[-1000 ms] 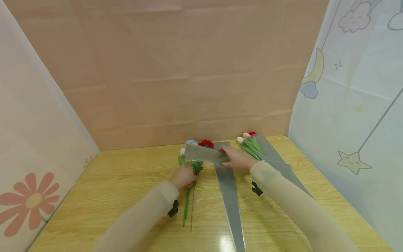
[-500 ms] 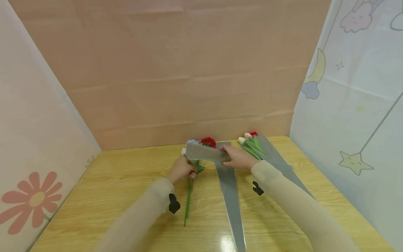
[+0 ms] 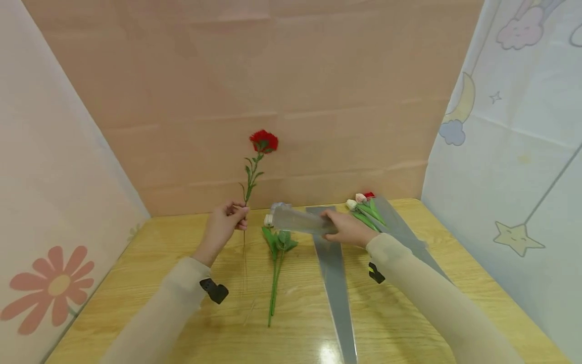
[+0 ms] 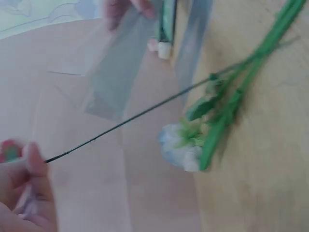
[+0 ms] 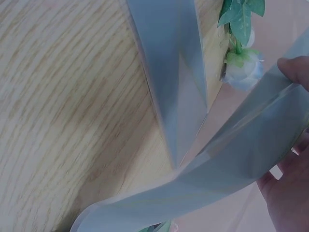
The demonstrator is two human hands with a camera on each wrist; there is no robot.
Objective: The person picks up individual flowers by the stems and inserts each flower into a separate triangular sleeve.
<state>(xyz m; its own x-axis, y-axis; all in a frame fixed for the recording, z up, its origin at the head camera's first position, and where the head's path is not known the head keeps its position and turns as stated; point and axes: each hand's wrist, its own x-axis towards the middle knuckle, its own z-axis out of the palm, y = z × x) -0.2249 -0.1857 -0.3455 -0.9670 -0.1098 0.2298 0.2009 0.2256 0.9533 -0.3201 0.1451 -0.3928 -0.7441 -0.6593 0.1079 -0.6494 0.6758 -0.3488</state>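
My left hand (image 3: 223,222) pinches the thin stem of a red carnation (image 3: 263,141), which stands upright above the table's back edge. In the left wrist view the stem (image 4: 120,123) runs out from the thumb and fingers (image 4: 41,186). My right hand (image 3: 347,227) grips one end of a translucent grey flower sleeve (image 3: 297,220), whose other end points left. Just below that sleeve, two green-stemmed flowers (image 3: 274,278) lie on the table; their white and pale blue heads are partly hidden behind it. In the right wrist view the thumb (image 5: 294,70) presses the sleeve (image 5: 231,159).
A flat, tapered grey sleeve (image 3: 335,288) lies under the right hand, its narrow end toward the front. To the right, tulips (image 3: 366,212) in white, pink and red lie in another grey sleeve (image 3: 409,245). Cloth screens (image 3: 291,101) enclose the wooden table (image 3: 182,303).
My left hand has picked the red carnation out from beside the other flowers and raised it up and to the left. The right hand stays nearly in place with the sleeve.
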